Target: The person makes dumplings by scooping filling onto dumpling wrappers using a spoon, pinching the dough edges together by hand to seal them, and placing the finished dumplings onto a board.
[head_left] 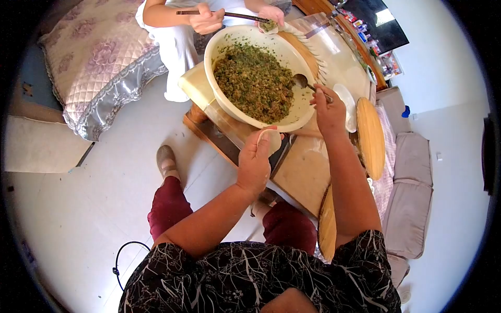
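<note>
A large cream bowl (211, 78) holds a chopped green and brown filling (253, 81). Just below its near rim, my left hand (255, 161) is closed on a round, pale dough wrapper (269, 143). My right hand (330, 112), at the bowl's right side, grips the handle of a metal spoon (301, 80), whose head is over the bowl's inner right wall. Across the bowl, another person's hand (206, 20) holds chopsticks (237, 15). That person's other hand (271, 14) holds a wrapper with some filling on it (268, 26).
Behind the bowl, a round wooden tray (300, 49) bears a row of dumplings at its edge. A clear plastic dish (344, 107) and another round board (371, 138) lie right of my right hand. A wooden board (302, 175) lies nearer me.
</note>
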Tool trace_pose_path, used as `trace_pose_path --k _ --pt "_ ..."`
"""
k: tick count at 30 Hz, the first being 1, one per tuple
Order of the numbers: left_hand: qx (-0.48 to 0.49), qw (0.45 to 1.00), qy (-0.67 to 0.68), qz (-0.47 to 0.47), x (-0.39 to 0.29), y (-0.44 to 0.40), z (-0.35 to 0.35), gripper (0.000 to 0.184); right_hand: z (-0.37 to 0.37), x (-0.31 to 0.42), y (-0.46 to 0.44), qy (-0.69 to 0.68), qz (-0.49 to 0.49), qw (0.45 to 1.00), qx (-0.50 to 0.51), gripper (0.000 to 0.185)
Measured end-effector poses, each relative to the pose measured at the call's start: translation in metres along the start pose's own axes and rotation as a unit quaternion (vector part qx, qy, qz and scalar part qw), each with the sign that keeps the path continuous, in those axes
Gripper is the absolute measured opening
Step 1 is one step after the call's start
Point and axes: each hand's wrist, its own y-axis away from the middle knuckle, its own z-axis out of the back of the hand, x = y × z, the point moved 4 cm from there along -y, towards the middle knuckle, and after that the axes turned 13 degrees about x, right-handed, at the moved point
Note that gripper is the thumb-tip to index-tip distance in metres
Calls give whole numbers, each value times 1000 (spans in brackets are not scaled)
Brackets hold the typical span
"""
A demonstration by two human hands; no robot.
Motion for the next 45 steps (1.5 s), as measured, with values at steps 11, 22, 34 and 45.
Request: trace_pose_path --k 11,22,34,45 --pt "4 1000 2 -1 1 -1 1 30 -20 -7 -9 -7 -86 995 53 24" --pt "-1 1000 -4 16 -5 1 -1 28 -29 13 9 143 47 987 63 24" --pt "-4 1000 -8 -5 3 1 3 29 -39 29 18 -249 -36 962 105 28" --pt "17 998 -64 -19 2 0 4 32 -23 27 9 -224 -82 969 71 27"
